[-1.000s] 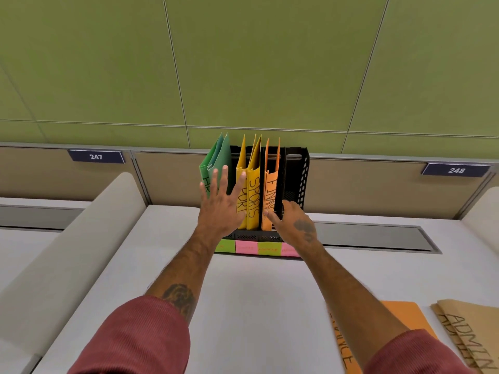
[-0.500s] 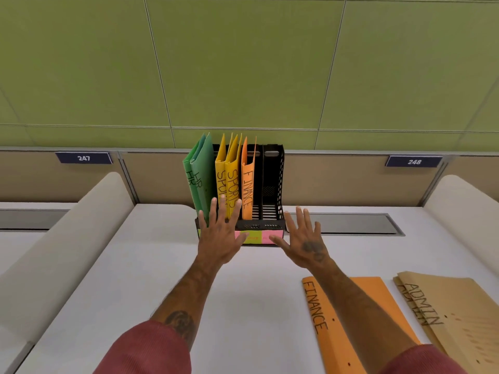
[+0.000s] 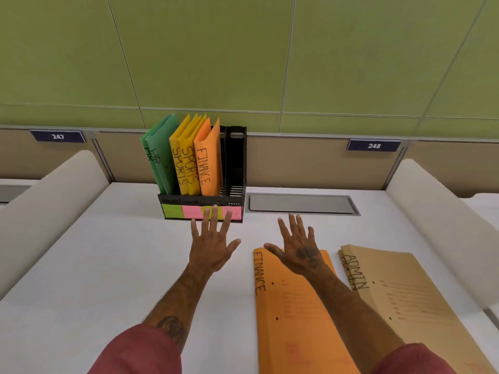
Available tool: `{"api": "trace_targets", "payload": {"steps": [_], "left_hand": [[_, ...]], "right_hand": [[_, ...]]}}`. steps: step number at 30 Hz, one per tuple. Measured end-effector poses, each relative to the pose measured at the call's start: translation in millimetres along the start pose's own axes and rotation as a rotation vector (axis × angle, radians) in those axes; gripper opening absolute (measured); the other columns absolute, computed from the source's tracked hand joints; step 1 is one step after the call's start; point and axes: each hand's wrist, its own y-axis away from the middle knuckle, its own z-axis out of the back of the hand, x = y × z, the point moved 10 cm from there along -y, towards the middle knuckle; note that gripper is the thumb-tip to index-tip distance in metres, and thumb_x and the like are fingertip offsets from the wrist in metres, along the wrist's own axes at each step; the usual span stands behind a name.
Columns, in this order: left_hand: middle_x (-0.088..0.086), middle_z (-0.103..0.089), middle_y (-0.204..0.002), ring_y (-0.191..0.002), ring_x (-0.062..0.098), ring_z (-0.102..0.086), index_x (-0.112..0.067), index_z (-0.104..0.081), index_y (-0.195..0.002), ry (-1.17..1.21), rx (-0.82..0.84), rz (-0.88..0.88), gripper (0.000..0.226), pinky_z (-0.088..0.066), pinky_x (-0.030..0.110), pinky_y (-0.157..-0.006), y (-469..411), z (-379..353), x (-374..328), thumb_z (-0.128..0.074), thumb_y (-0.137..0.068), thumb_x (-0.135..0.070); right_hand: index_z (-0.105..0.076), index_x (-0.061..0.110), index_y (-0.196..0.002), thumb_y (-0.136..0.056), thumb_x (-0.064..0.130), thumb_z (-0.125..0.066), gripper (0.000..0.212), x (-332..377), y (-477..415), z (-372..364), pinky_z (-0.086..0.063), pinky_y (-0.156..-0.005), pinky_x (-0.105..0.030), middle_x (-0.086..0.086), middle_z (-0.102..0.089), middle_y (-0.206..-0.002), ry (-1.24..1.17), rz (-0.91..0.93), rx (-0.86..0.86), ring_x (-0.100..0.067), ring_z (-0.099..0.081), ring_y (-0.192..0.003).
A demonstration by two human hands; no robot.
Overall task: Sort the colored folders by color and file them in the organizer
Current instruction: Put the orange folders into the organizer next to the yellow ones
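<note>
- Wearing dark red sleeves (image 3: 140,352) pushed up my forearms, I have both arms stretched forward over the white desk top (image 3: 81,265).
- Nearest me on the right, a flat orange paper folder marked FINANCE (image 3: 294,314) lies on the desk, with its lettered spine to the left.
- Just beside it, further right, lie tan card folders marked ADMIN (image 3: 405,292), one stacked on another, their edges slightly offset.
- My right hand (image 3: 299,252) is spread wide, palm down, fingers apart, over the far end of the flat orange folder; it holds nothing, and I cannot tell whether it touches the paper.
- My left hand (image 3: 210,249) is likewise spread flat with the thumb out, gripping nothing, over bare desk; its fingertips overlap the front of the organizer in this view.
- Beyond it stands a black plastic mesh file organizer (image 3: 235,163) with green and pink sticky labels (image 3: 186,211) along its front lip.
- In it, left to right and upright with a slight lean: two green folders marked HR (image 3: 159,157), two yellow folders marked SPORTS (image 3: 186,163), and one orange folder marked FINANCE (image 3: 208,160); the rightmost slots hold no folder.
- To the organizer's right a grey cable hatch (image 3: 302,203) is set into the desk.
- Behind runs a beige partition with dark number plates 247 (image 3: 58,136) and 248 (image 3: 374,145), then green wall panels (image 3: 243,49).
</note>
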Motion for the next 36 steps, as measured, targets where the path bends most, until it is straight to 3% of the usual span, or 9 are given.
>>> {"api": "trace_targets", "payload": {"steps": [6, 9, 13, 18, 26, 29, 32, 36], "left_hand": [[0.013, 0.004, -0.165, -0.152, 0.033, 0.006, -0.03, 0.011, -0.155, 0.024, 0.003, -0.008, 0.087, -0.001, 0.062, -0.116, 29.0, -9.0, -53.0, 0.009, -0.082, -0.077], [0.013, 0.0, -0.165, -0.152, 0.033, 0.003, -0.03, 0.009, -0.155, 0.021, 0.018, -0.012, 0.087, -0.002, 0.061, -0.116, 44.0, -19.7, -71.3, 0.007, -0.081, -0.077], [0.01, 0.012, -0.165, -0.151, 0.031, 0.012, -0.031, 0.021, -0.151, 0.015, 0.088, -0.004, 0.086, 0.004, 0.06, -0.117, 54.5, -40.8, -83.8, 0.009, -0.079, -0.078], [0.011, 0.007, -0.165, -0.152, 0.031, 0.009, -0.031, 0.014, -0.154, 0.044, 0.138, -0.025, 0.083, 0.001, 0.061, -0.117, 67.1, -57.5, -98.6, -0.018, -0.091, -0.074], [0.01, 0.011, -0.165, -0.152, 0.029, 0.011, -0.024, 0.01, -0.157, 0.138, 0.294, 0.015, 0.086, -0.005, 0.053, -0.12, 94.0, -91.0, -111.4, -0.025, -0.093, -0.071], [0.012, -0.002, -0.165, -0.151, 0.031, -0.004, -0.016, -0.002, -0.157, 0.29, 0.405, 0.163, 0.09, -0.022, 0.05, -0.118, 111.0, -113.6, -112.7, -0.035, -0.093, -0.069], [0.015, -0.034, -0.148, -0.137, 0.029, -0.032, -0.007, -0.033, -0.145, 0.371, 0.441, 0.378, 0.082, -0.044, 0.045, -0.101, 125.2, -128.3, -105.6, -0.039, -0.092, -0.069], [0.01, -0.046, -0.129, -0.123, 0.025, -0.043, -0.01, -0.05, -0.129, 0.406, 0.506, 0.464, 0.072, -0.048, 0.039, -0.09, 134.4, -144.3, -103.0, -0.039, -0.091, -0.071]], "right_hand": [[-0.005, 0.021, -0.16, -0.084, 0.084, -0.008, 0.098, -45.8, 39.0, -16.9, -0.005, -0.12, -0.058, -0.015, 0.003, -0.167, -0.005, -0.027, 0.028, -0.032, 0.007, -0.154], [-0.007, 0.021, -0.16, -0.085, 0.083, -0.011, 0.097, -58.4, 53.2, -26.7, -0.006, -0.12, -0.058, -0.015, 0.002, -0.167, -0.043, -0.059, 0.044, -0.032, 0.005, -0.154], [-0.009, 0.02, -0.16, -0.088, 0.08, -0.015, 0.094, -71.4, 69.6, -41.9, -0.01, -0.12, -0.059, -0.016, -0.001, -0.167, -0.049, -0.109, 0.046, -0.033, 0.002, -0.154], [-0.009, 0.02, -0.16, -0.09, 0.078, -0.018, 0.091, -80.5, 91.7, -65.2, -0.013, -0.12, -0.059, -0.016, 0.0, -0.167, -0.083, -0.166, 0.104, -0.033, 0.004, -0.154], [-0.014, 0.02, -0.159, -0.092, 0.075, -0.022, 0.087, -103.1, 123.4, -96.1, -0.022, -0.118, -0.054, -0.015, -0.005, -0.167, -0.122, -0.273, 0.179, -0.031, -0.004, -0.154], [-0.019, 0.019, -0.157, -0.093, 0.074, -0.024, 0.085, -116.0, 138.3, -110.9, -0.029, -0.117, -0.052, -0.016, -0.01, -0.166, -0.196, -0.359, 0.226, -0.032, -0.012, -0.153], [-0.022, 0.018, -0.156, -0.094, 0.073, -0.027, 0.083, -131.6, 153.1, -123.7, -0.03, -0.116, -0.052, -0.017, -0.013, -0.164, -0.237, -0.465, 0.268, -0.034, -0.015, -0.151], [-0.027, 0.015, -0.152, -0.095, 0.07, -0.03, 0.079, -143.1, 165.2, -130.8, -0.038, -0.113, -0.049, -0.018, -0.022, -0.16, -0.246, -0.549, 0.281, -0.035, -0.023, -0.147]]}}
